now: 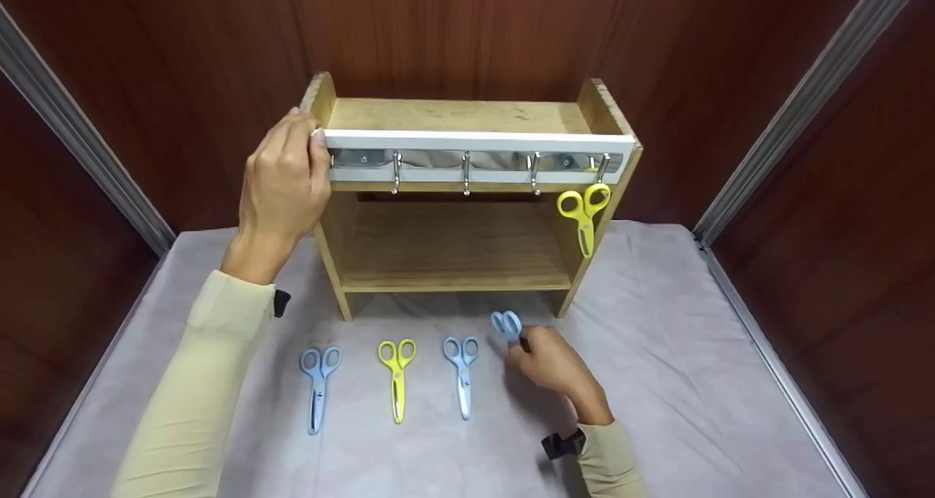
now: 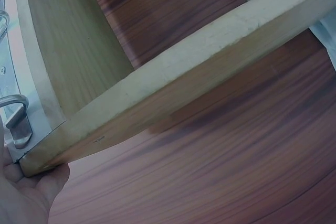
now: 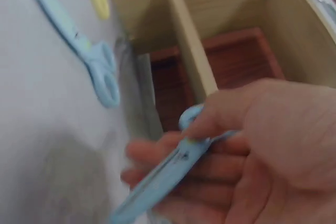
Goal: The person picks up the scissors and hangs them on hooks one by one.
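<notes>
Right hand point(image 1: 549, 359): pinching the held scissors point(image 3: 152, 184), a blue pair, between thumb and fingers, near the right foot of the shelf point(image 1: 453, 253).
Held loops: poking up past the fingers in the head view, where the hand hides the blades; close up at the wrist, the thumb covers part of the loops and the tip runs to the bottom edge.
Left hand point(image 1: 285, 180): clasped round the shelf's upper left front corner, thumb in front; from above I can't see where most of the fingertips land.
Hooks point(image 1: 466, 173): in a row along the white rail point(image 1: 438, 137); the leftmost is mostly behind the left thumb, though the left wrist view shows it plainly.
Hanging scissors point(image 1: 586, 224): yellow, by one loop from the rightmost hook.
Cloth point(image 1: 679, 352): bears, left to right, the left blue pair point(image 1: 316, 392), yellow pair point(image 1: 397, 385) and right blue pair point(image 1: 462, 381), loops toward the shelf.
Right wrist view: blurred, the yellow pair cut off at the top.
Sleeves point(image 1: 193, 388): pale, both running out of sight below.
</notes>
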`<state>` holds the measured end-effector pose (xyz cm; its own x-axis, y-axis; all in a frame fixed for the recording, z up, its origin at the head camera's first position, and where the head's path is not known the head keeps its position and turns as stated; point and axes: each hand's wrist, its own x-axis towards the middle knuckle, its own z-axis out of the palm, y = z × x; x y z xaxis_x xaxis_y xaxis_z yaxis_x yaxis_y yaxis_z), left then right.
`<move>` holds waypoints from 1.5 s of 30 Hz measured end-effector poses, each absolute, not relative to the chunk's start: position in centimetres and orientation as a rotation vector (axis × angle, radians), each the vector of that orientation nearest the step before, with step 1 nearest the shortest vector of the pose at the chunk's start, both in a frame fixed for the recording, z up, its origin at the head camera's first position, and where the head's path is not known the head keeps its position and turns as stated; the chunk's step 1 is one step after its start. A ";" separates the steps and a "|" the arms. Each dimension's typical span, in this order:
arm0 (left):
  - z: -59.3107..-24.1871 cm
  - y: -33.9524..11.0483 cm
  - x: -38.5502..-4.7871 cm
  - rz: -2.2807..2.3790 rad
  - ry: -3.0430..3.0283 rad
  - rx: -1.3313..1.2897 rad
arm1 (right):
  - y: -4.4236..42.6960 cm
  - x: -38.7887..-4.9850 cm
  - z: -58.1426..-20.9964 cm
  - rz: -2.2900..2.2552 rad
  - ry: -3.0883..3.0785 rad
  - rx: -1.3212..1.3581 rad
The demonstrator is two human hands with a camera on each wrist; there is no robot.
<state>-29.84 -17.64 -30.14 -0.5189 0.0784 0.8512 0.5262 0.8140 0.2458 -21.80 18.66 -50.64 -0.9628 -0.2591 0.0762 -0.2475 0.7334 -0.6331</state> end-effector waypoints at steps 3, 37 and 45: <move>-30.1 -17.6 -29.9 -0.615 -2.064 -0.442 | 18.6 -22.2 -50.5 -1.224 2.812 -0.500; -30.6 -17.5 -29.6 -0.595 -2.067 -0.436 | 18.9 -24.1 -42.2 -2.082 2.279 -0.655; -30.3 -17.4 -29.9 -0.647 -2.072 -0.410 | 18.4 -24.6 -39.8 -2.138 2.232 -0.656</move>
